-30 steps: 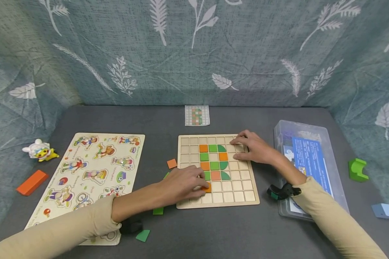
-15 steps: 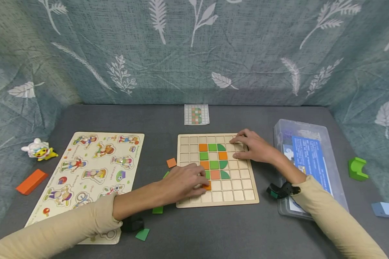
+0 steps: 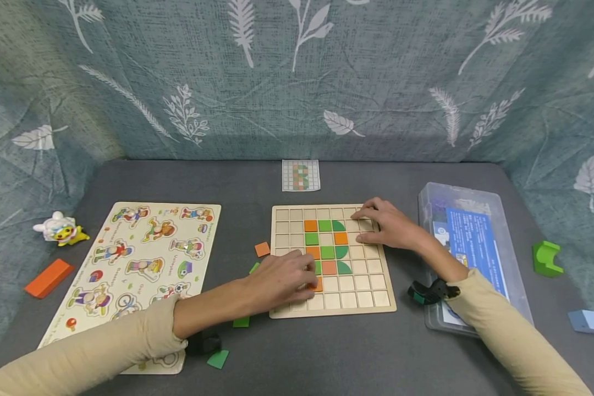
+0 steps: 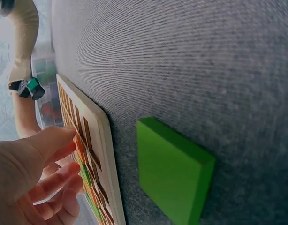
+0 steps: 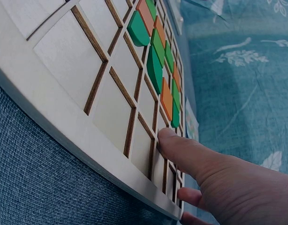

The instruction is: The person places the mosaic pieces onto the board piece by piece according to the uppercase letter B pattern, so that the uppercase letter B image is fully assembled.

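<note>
A wooden grid board (image 3: 361,300) lies in the middle of the grey table and holds several orange and green tiles (image 3: 326,239) in its centre columns. My left hand (image 3: 284,278) reaches over the board's lower left, and its thumb and fingers pinch an orange tile (image 3: 319,285) at a cell there. The left wrist view shows the thumb (image 4: 55,140) at the board's (image 4: 104,140) edge beside that orange tile. My right hand (image 3: 387,225) rests with straight fingers on the board's upper right cells. In the right wrist view a fingertip (image 5: 168,137) presses a cell of the board (image 5: 64,51).
Loose tiles lie left of the board: an orange square (image 3: 262,249), a green square (image 3: 241,322) (image 4: 174,173) and a green triangle (image 3: 218,358). A picture puzzle (image 3: 143,258), pattern card (image 3: 301,175), plastic box (image 3: 470,253), orange block (image 3: 48,278), toy figure (image 3: 59,228), green block (image 3: 545,258) and blue block (image 3: 588,321) surround them.
My left hand's fingers have shifted slightly on the orange tile. The right hand has stayed in place.
</note>
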A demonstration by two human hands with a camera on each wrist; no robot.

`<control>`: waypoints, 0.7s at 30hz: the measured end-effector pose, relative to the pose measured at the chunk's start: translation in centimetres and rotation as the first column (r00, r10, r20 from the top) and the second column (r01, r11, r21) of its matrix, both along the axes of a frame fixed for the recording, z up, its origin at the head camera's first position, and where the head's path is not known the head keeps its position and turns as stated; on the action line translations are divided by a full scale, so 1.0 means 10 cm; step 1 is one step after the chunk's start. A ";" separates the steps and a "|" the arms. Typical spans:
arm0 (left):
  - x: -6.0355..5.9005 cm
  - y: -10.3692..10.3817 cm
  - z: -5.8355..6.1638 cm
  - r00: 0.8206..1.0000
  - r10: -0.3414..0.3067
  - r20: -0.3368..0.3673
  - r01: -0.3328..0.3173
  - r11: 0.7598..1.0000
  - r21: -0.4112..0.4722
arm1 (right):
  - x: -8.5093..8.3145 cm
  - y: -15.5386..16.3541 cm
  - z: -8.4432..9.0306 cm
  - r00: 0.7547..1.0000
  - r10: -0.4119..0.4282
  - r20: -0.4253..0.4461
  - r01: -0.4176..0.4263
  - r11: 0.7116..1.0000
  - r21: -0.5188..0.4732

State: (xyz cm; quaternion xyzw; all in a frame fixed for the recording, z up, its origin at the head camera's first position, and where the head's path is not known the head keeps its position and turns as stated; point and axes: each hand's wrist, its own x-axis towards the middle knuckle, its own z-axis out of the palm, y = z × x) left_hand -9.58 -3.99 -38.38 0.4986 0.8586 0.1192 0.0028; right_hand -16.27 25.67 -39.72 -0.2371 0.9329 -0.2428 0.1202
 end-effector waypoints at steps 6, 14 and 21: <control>-0.07 -0.26 0.06 0.994 0.084 0.070 -0.087 0.995 0.052 | 0.00 0.02 0.01 1.000 0.001 0.008 -0.001 1.000 0.001; -0.36 -0.96 0.04 0.975 0.151 0.162 -0.159 0.987 0.039 | -0.01 0.02 0.03 1.000 0.008 0.003 -0.008 1.000 0.007; -0.29 -1.21 -0.03 0.965 0.043 0.258 -0.043 0.999 -0.005 | 0.00 0.00 -0.01 1.000 0.010 0.008 -0.010 1.000 0.007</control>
